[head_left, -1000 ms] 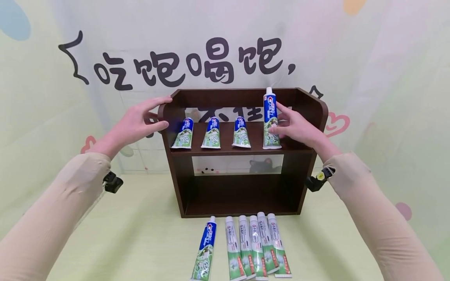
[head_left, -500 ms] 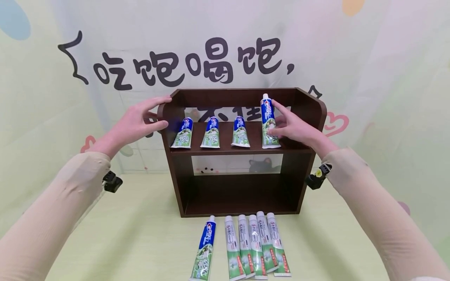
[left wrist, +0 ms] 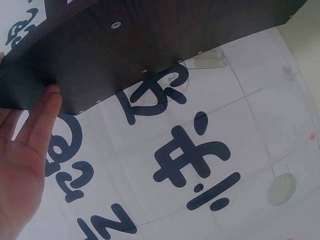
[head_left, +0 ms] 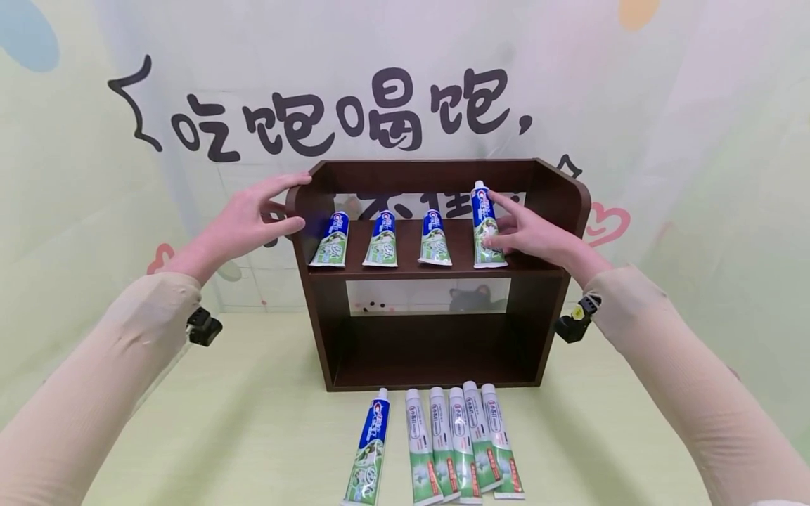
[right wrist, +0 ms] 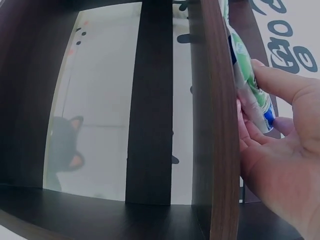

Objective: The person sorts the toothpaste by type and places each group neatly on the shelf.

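Note:
My right hand (head_left: 538,228) pinches a blue-and-green toothpaste tube (head_left: 486,225) at the right end of the upper shelf. The tube leans back, white cap up, its flat end on the shelf's front part. In the right wrist view, the thumb (right wrist: 280,80) lies on one face of the tube (right wrist: 250,85) and fingers are behind it. My left hand (head_left: 237,228) rests on the left side panel of the dark brown shelf unit (head_left: 430,274), fingers fairly straight. The left wrist view shows fingertips against the panel (left wrist: 125,55).
Three matching tubes (head_left: 382,240) lean in a row along the upper shelf. In front of the unit, on the pale table (head_left: 253,422), lie another blue-and-green tube (head_left: 367,450) and several white-and-green tubes (head_left: 462,443). A printed curtain (head_left: 405,42) hangs behind.
The tube in my right hand has tilted back, its cap dropping lower while its flat end keeps its place. The right hand has lowered slightly; the left stays on the panel.

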Action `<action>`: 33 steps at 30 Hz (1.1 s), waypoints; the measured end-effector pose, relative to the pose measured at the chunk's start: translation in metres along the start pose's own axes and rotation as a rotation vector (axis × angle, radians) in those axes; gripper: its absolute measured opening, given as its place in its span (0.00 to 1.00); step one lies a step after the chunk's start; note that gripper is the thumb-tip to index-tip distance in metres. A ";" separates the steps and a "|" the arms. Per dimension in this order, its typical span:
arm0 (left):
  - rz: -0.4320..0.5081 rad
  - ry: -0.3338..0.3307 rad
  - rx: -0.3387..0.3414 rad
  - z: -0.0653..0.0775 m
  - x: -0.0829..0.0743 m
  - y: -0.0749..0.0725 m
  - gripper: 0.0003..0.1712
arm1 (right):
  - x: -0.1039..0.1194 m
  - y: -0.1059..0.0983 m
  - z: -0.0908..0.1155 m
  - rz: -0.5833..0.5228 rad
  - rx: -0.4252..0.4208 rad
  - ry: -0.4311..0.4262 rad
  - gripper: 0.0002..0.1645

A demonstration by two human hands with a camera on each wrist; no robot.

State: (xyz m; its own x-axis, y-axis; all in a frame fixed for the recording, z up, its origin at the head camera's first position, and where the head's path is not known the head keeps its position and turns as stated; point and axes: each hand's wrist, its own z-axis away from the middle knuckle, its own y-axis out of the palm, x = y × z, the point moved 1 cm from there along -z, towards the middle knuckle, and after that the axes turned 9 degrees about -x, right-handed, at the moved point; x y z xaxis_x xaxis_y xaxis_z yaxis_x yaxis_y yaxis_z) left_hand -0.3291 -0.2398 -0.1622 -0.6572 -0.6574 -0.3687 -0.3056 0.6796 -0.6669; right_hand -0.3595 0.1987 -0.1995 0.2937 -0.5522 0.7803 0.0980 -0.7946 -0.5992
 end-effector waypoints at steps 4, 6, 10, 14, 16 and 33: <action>-0.007 -0.002 -0.003 0.000 -0.001 0.000 0.36 | -0.002 0.001 -0.002 -0.004 0.016 -0.006 0.52; -0.015 -0.002 -0.005 0.001 -0.002 0.000 0.36 | -0.004 0.002 -0.002 -0.007 0.023 -0.003 0.50; -0.032 -0.005 -0.001 0.000 0.000 0.000 0.35 | -0.006 0.002 -0.001 0.007 0.035 0.017 0.49; -0.043 -0.008 0.003 0.000 0.000 0.000 0.35 | -0.007 0.002 0.001 0.033 0.042 0.032 0.47; -0.049 -0.008 0.003 0.001 0.000 0.000 0.36 | -0.006 0.002 0.001 0.046 0.047 0.035 0.46; -0.014 -0.002 0.001 0.001 -0.002 -0.001 0.36 | -0.001 -0.003 0.005 0.131 0.073 0.024 0.45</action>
State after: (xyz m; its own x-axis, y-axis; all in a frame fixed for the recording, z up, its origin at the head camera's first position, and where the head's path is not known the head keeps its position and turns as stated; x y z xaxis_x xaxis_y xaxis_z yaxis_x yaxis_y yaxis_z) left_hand -0.3264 -0.2393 -0.1616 -0.6514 -0.6674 -0.3608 -0.3142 0.6702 -0.6724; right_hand -0.3554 0.2029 -0.1998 0.2856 -0.6566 0.6980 0.1290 -0.6954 -0.7069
